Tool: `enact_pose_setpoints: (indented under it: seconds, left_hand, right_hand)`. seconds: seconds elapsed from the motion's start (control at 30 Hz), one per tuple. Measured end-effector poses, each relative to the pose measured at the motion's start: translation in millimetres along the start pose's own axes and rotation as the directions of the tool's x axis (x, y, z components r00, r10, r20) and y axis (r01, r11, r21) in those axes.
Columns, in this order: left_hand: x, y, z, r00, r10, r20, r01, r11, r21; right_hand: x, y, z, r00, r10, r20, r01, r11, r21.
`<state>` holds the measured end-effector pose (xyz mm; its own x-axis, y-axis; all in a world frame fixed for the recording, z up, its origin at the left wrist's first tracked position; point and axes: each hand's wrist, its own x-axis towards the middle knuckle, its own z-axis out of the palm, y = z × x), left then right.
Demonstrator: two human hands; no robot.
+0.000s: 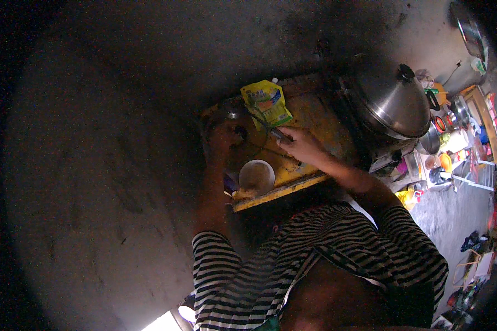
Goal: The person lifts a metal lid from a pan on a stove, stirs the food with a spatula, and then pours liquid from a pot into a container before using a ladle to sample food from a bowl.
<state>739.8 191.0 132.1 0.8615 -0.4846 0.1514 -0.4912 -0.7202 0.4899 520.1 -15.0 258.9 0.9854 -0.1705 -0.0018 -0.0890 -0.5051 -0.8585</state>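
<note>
My right hand point(301, 145) grips a short dark grey handle-like object point(279, 134). A thin dark cord or wire point(266, 142) loops down near it, but whether the two join is unclear. My left hand point(223, 138) is in deep shadow at the table's left end. It is beside a dark object with a shiny metal spot point(232, 115); its fingers and any hold are too dim to make out. Behind the hands lies a yellow-green spouted pouch point(269, 101) with a white cap and printing. Closer to me, a white bowl point(256, 176) is at the table's front edge.
The worn yellow table point(310, 116) meets a grey wall point(107, 165) at left. On the right, a large lidded metal pot point(393, 107) sits on a dark stove. Farther right are cluttered kitchenware and a yellow oil bottle point(406, 199).
</note>
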Motion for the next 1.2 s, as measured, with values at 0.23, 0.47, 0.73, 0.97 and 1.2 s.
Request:
enact_pose_setpoints:
  seconds: [0.23,0.47,0.73,0.97,1.2]
  left_hand:
    - [7,-18,12,0.990,0.114,-0.079,-0.130,0.962,-0.241]
    - [5,-10,-16,1.000,0.019,-0.018,-0.021,0.992,-0.128]
    - [12,94,-93,0.959,-0.266,-0.100,0.217,0.913,-0.347]
    - [-10,106,-106,0.969,-0.087,-0.229,-0.102,0.709,-0.698]
    - [-76,225,-139,0.983,0.013,-0.185,-0.151,0.634,-0.759]
  right_hand:
    - [-14,-9,-8,0.998,0.053,-0.016,-0.051,0.995,0.089]
    - [-30,-15,-13,0.988,0.157,0.000,-0.139,0.873,0.467]
    - [-80,-4,-50,0.976,0.216,0.007,-0.180,0.793,0.582]
    - [-120,-8,-62,0.963,0.270,-0.020,-0.192,0.735,0.650]
    - [-169,9,-93,0.984,0.176,-0.024,-0.111,0.714,0.691]
